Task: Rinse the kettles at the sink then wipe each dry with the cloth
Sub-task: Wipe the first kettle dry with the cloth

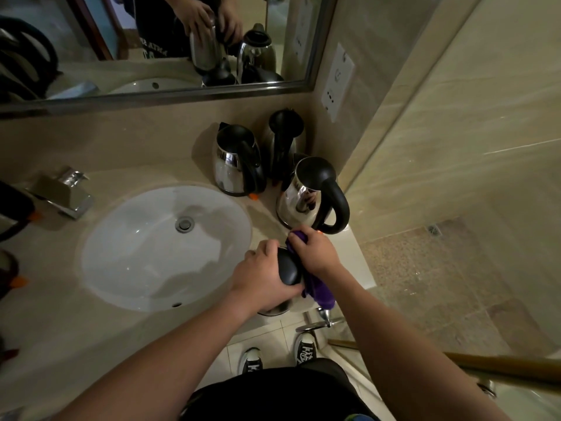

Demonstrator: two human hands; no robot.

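Right hand [315, 253] grasps the purple cloth [318, 291] and presses it against the kettle in hand [290, 270]. Left hand [261, 276] curls over that kettle's black lid, steadying it at the front edge of the surface [151, 153], just right of the sink [164, 247]. Judged stage: wiping under way. Three kettles [236, 161] stand grouped behind, near the wall; whether these are already dried cannot be told. Basin holds nothing

Steel kettle [283, 276] against purple cloth [318, 291]
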